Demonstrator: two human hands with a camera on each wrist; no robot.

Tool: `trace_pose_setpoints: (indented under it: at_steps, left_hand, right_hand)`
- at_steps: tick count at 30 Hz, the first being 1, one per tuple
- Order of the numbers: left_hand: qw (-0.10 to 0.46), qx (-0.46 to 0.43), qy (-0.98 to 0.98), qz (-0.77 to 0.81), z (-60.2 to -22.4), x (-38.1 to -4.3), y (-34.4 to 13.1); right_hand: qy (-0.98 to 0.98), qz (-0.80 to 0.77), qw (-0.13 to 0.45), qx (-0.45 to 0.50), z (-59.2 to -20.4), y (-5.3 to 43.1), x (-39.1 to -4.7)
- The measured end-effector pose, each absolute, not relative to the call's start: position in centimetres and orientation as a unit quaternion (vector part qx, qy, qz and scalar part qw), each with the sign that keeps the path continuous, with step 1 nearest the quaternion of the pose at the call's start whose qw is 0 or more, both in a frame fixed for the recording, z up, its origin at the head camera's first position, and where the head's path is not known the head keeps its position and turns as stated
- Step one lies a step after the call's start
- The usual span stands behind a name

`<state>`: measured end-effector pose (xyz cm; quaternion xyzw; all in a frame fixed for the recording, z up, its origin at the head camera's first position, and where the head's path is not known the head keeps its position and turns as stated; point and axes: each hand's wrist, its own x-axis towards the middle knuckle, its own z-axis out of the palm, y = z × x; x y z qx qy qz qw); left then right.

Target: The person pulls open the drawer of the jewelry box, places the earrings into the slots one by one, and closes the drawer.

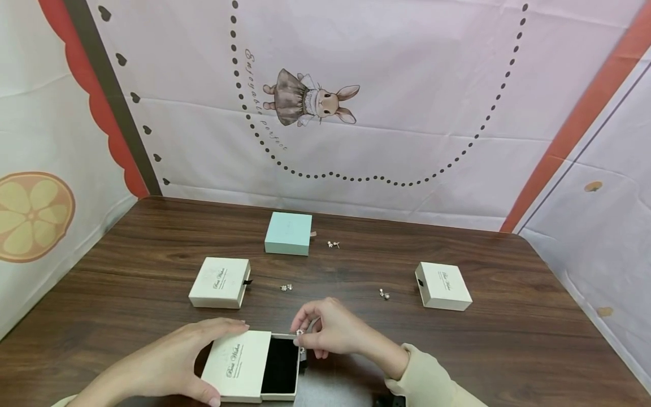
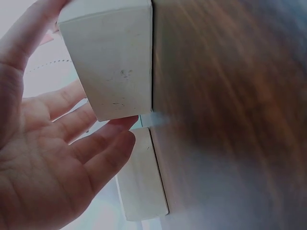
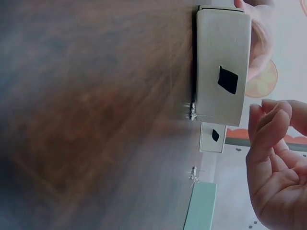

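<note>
In the head view my left hand (image 1: 175,353) holds a cream sliding box (image 1: 239,364), thumb at the near edge and fingers across the far edge. The drawer, lined with black padding (image 1: 281,367), is partly out on the right. My right hand (image 1: 330,330) is over the drawer's right end and appears to pinch a small silver earring (image 1: 300,332); the fingers hide most of it. Another silver earring (image 3: 193,111) lies on the table against the drawer front in the right wrist view. A black ribbon tab (image 3: 228,80) sticks out of that front.
Behind stand a second cream box (image 1: 221,282), a mint box (image 1: 288,233) and, to the right, another cream box (image 1: 445,286). Small earring pairs lie beside them: one at centre-left (image 1: 286,288), a back pair (image 1: 333,244) and a right pair (image 1: 383,294). A printed cloth (image 1: 407,113) hangs behind the table.
</note>
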<state>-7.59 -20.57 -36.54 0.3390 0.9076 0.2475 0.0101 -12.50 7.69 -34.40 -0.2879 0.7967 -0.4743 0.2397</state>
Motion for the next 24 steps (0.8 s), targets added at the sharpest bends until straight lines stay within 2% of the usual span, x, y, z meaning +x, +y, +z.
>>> trace_pose_setpoints:
  at_steps: [24]
  left_hand:
    - [0.025, 0.349, 0.901, 0.257, -36.6, -7.8, -20.8]
  right_hand:
    - [0.781, -0.472, 0.265, -0.312, -34.5, 6.6, -12.4]
